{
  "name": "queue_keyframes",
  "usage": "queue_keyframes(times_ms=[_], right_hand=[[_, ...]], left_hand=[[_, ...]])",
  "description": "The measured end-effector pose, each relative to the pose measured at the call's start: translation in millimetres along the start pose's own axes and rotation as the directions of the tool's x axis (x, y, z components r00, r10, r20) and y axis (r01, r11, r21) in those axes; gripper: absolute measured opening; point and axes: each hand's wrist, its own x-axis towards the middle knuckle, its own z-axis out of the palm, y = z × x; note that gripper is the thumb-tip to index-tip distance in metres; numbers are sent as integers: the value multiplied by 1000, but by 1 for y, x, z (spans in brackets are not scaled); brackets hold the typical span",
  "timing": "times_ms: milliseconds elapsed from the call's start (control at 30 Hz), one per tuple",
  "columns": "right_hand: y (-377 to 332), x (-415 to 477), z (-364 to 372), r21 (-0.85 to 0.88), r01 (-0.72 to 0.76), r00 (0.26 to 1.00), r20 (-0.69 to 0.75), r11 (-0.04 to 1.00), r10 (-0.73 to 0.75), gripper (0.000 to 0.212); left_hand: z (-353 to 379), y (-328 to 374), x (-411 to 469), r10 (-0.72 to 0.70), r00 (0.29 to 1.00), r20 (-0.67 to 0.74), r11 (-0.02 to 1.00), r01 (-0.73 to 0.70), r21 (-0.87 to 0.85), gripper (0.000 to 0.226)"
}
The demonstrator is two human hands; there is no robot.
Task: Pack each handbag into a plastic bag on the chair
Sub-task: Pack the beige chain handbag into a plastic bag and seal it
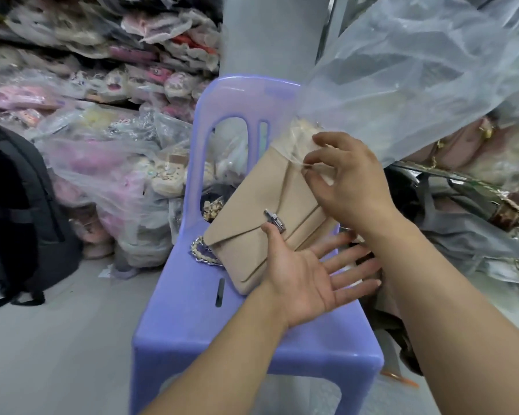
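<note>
**Q:** Where is the handbag?

**A:** The beige handbag (252, 211) lies flat on the seat of the purple chair (192, 324). It is turned at an angle, one corner pointing far and right. Its silver clasp (274, 220) faces up. Its chain (204, 253) lies bunched on the seat, touching the bag's left corner.

**Q:** State of each hand?

**A:** My left hand (309, 283) is palm up at the bag's near edge. The fingers are straight and spread, and they grip nothing. The thumb tip rests on the flap just beside the clasp. My right hand (351, 187) is over the bag's far right part. Thumb and forefinger pinch the edge of the clear plastic bag (417, 85), and the other fingers are loosely curled.

**Q:** Position of the plastic bag?

**A:** It rises far and right from the pinch. Film covers the handbag's far corner; the rest is uncovered.

**Q:** Surroundings?

**A:** Wrapped goods (102, 85) are stacked far left. A black backpack (18, 220) stands on the floor to the left.
</note>
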Motion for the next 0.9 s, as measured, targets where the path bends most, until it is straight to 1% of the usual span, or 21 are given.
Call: queue_keyframes(times_ms=[67,100,133,167,200,233,267,300,333,367,400,433,467,533,567,600,667,733,800,833,900], right_hand=[[0,1,1,3,0,1000,-8,1000,0,12],[1,1,0,6,-4,1000,-5,1000,4,12],[1,1,-1,12,-6,1000,0,1000,6,11],[1,1,-2,24,-7,1000,4,1000,7,11],[1,1,-5,41,-5,1000,2,999,4,10],[0,1,-7,61,5,1000,-5,998,-4,9],[-1,1,-9,79,19,1000,-17,997,-18,8],[-2,1,-10,94,32,999,-26,995,-29,7],[-3,1,-11,105,43,999,-35,994,-40,7],[-4,1,-11,114,59,997,-48,992,-54,7],[-5,0,-11,122,80,995,-64,989,-73,8],[-6,0,-10,129,102,993,-80,986,-92,8],[-7,-1,-10,132,125,989,-92,983,-113,10],[-7,-2,-10,135,174,981,-114,976,-159,12],[-7,-2,-11,139,196,976,-126,971,-179,13],[-6,-3,-11,145,218,970,-139,965,-198,14],[-7,-3,-12,150,261,958,-166,954,-236,17],[-8,-3,-12,154,297,945,-190,942,-266,21],[-7,-4,-11,148,325,933,-212,934,-291,24],[-6,-5,-11,144,333,928,-222,932,-298,25],[-4,-6,-11,137,348,920,-240,927,-310,26]], left_hand=[[1,17,-3,97,995,-39,978,-88,188,114],[5,27,-7,181,981,-64,941,-154,302,105],[10,36,-11,285,955,-85,884,-227,410,94],[16,45,-16,399,912,-92,809,-302,505,84],[19,54,-18,531,844,-77,695,-382,610,75],[19,62,-20,670,742,-26,520,-444,730,67],[16,69,-19,785,615,66,286,-456,843,58],[10,75,-16,846,504,176,49,-402,914,49],[3,80,-12,864,430,261,-128,-314,941,39],[-2,83,-9,869,392,302,-221,-239,946,33],[-5,83,-5,872,371,321,-265,-194,944,34],[-9,84,-1,874,361,325,-282,-168,944,43],[-10,84,2,875,367,314,-281,-143,949,55],[-11,88,5,877,405,259,-233,-114,966,81],[-11,91,4,874,433,222,-190,-118,975,89],[-11,96,3,862,468,192,-146,-133,980,92],[-6,102,-3,828,537,164,-87,-166,982,81],[-1,104,-7,812,562,156,-59,-187,981,73],[1,105,-7,811,562,166,-71,-186,980,79],[2,108,-7,818,550,170,-64,-207,976,83],[2,115,-4,845,496,197,-57,-283,957,81]])
